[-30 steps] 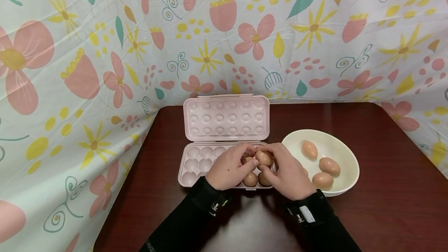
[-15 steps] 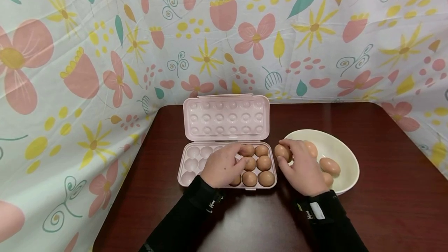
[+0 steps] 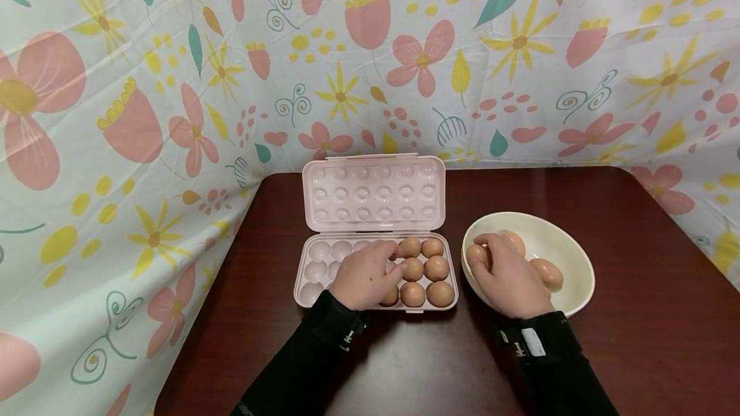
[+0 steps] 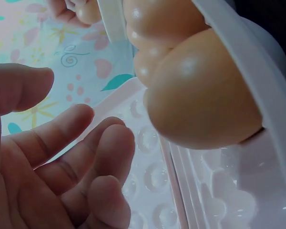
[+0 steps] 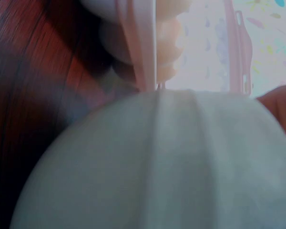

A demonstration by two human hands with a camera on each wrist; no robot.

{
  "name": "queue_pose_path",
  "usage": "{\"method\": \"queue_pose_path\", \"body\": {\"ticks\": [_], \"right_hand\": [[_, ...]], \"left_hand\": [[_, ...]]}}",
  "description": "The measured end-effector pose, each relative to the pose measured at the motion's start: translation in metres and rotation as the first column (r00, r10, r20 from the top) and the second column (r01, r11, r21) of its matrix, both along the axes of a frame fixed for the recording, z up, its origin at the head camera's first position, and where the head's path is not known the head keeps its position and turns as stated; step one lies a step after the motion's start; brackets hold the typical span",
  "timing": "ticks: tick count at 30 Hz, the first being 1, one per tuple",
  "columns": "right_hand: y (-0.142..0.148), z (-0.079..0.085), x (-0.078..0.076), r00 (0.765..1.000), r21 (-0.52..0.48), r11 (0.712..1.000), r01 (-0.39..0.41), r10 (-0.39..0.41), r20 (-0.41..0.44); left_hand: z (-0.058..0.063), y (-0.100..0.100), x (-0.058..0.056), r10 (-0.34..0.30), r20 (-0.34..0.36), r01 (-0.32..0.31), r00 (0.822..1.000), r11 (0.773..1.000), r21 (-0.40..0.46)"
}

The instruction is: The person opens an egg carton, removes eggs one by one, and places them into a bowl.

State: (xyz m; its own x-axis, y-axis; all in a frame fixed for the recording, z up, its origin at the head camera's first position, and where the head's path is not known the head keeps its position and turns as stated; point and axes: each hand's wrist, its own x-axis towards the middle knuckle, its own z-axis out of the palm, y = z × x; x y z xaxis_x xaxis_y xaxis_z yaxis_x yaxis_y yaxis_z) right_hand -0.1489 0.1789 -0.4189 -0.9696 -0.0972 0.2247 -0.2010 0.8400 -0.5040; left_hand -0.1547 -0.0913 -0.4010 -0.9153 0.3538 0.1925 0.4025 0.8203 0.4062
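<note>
The pink egg carton [image 3: 300, 275] lies open, lid [image 3: 374, 192] tilted back. Brown eggs [image 3: 413, 269] fill pockets on its right side. My left hand [image 3: 365, 273] hovers over the middle pockets, fingers loosely bent and holding nothing; the left wrist view shows its bare fingertips [image 4: 115, 148] near an egg [image 4: 205, 90]. Inside the cream bowl [image 3: 569, 303], by its left wall, my right hand [image 3: 511, 278] holds a brown egg [image 3: 476, 254] between thumb and fingers. Two other eggs show there, one behind the hand [image 3: 514, 242] and one to its right [image 3: 546, 273].
The dark red table [image 3: 653, 275] carries both containers, the bowl just right of the carton. A flowered cloth [image 3: 370, 95] hangs behind and along the left. In the right wrist view, the bowl's outer wall [image 5: 148, 162] fills much of the picture.
My right hand has gone from the carton rightward and down into the bowl, with an egg in its fingers. The left hand drew slightly left, then stayed over the carton.
</note>
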Motion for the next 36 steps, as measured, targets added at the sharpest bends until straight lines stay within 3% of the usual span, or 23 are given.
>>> {"method": "queue_pose_path", "body": {"ticks": [6,16,24,30,36], "right_hand": [[0.007,0.001,-0.002,0.997,0.022,0.999,-0.029,0.027,0.079],[0.011,-0.001,-0.004,0.994,0.056,0.997,-0.044,0.039,0.098],[0.013,-0.001,-0.006,0.995,0.118,0.992,-0.054,0.043,0.094],[0.012,0.001,-0.004,0.994,0.078,0.995,-0.058,0.051,0.096],[0.007,0.008,-0.002,0.999,0.083,0.995,-0.052,0.051,0.014]], "left_hand": [[-0.004,-0.002,0.000,-0.020,0.036,0.021,0.999,0.999,-0.036],[-0.006,-0.007,0.001,-0.020,0.066,0.022,0.998,0.999,-0.028],[-0.008,-0.010,0.000,-0.003,0.054,0.006,0.999,0.999,-0.046],[-0.009,-0.011,0.001,0.003,0.070,0.002,0.998,0.997,-0.075],[-0.011,-0.012,0.002,-0.008,0.086,0.016,0.996,0.995,-0.094]]}}
